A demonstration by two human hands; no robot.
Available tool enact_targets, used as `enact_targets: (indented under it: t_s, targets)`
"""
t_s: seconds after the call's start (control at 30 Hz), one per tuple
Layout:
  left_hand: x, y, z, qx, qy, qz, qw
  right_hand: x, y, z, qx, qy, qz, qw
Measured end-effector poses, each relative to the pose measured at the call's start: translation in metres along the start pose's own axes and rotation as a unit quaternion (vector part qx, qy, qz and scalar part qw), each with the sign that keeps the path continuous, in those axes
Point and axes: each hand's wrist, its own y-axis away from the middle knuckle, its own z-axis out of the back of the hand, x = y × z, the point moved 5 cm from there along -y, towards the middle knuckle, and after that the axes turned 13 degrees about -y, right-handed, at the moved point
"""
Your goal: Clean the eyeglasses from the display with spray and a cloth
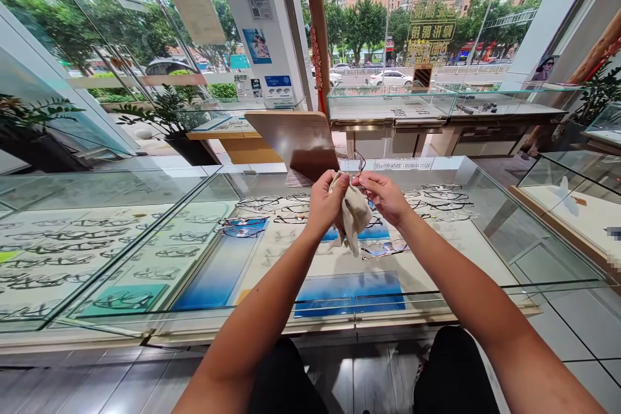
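Note:
Above the glass counter, my left hand is closed on a cream cleaning cloth, which hangs in folds below the fingers. My right hand, beside it, pinches a thin-rimmed pair of glasses. One part of the glasses sticks up past the fingertips; the rest is hidden by the cloth and hands. Beneath my hands, several eyeglasses lie in rows on the display case. One pair of glasses sits just below the cloth, to its right.
A tilted tabletop mirror stands at the counter's far side, just behind my hands. More eyeglasses fill the glass case on the left. Another display counter stands at right. My knees are close to the counter's front edge.

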Motion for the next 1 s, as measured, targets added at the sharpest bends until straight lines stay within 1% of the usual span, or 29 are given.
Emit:
enact_targets:
  t_s: [0.17, 0.3, 0.5, 0.7, 0.83, 1.0]
  targets:
    - [0.001, 0.000, 0.000, -0.004, -0.009, 0.009, 1.000, -0.002, 0.002, -0.001, 0.037, 0.023, -0.010, 0.999]
    - [0.005, -0.001, 0.003, -0.022, -0.002, 0.015, 1.000, -0.001, 0.001, -0.002, 0.042, 0.020, -0.011, 0.999]
    - [0.016, -0.008, 0.007, -0.027, 0.057, 0.051, 0.997, -0.001, 0.003, -0.005, 0.061, 0.031, -0.026, 0.997]
    - [0.025, -0.011, 0.009, -0.036, 0.092, 0.076, 0.992, -0.001, 0.005, -0.007, 0.095, 0.072, -0.022, 0.993]
    - [0.026, -0.013, 0.012, -0.045, 0.106, 0.084, 0.990, 0.004, 0.005, -0.008, 0.088, 0.066, -0.004, 0.994]
    - [0.021, -0.014, 0.013, -0.046, 0.121, 0.090, 0.987, 0.007, 0.006, -0.010, 0.094, 0.057, -0.005, 0.994]
